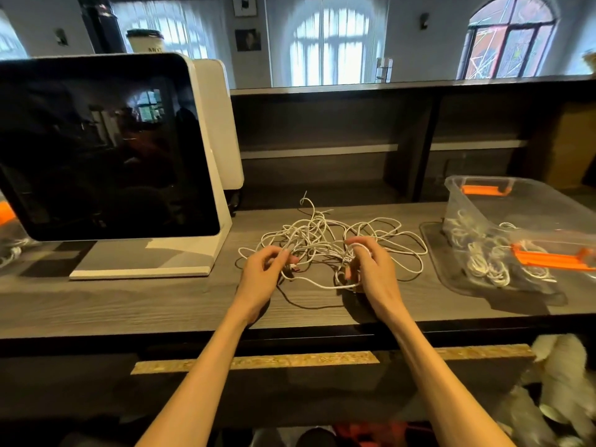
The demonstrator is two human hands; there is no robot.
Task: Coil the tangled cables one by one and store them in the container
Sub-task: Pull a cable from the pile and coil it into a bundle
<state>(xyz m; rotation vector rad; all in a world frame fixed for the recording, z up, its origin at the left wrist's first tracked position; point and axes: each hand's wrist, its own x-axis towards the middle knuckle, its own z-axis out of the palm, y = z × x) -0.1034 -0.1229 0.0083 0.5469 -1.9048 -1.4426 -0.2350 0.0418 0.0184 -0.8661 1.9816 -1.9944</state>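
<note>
Both hands, left (pixel 263 269) and right (pixel 367 269), pinch strands at the near edge of the cables (pixel 322 240); container (pixel 477 201) lies nearer the right.

white cables (pixel 325 237) | clear container (pixel 516 221); orange latches (pixel 483 190) | grey woodgrain desk (pixel 129 301)

Two bare hands are in view, the left hand (pixel 263 274) and the right hand (pixel 371 269), over one grey wood-grain bench (pixel 129 304). One loose tangle of thin white cables (pixel 325 240) lies on it; how many separate cables it holds cannot be told. There is one clear plastic container (pixel 477 201) with two orange clip handles (pixel 483 190), holding several coiled white cable bundles (pixel 483 259), too jumbled to count. One dark-screened monitor on a white stand (pixel 106 146) stands at the left.
</note>
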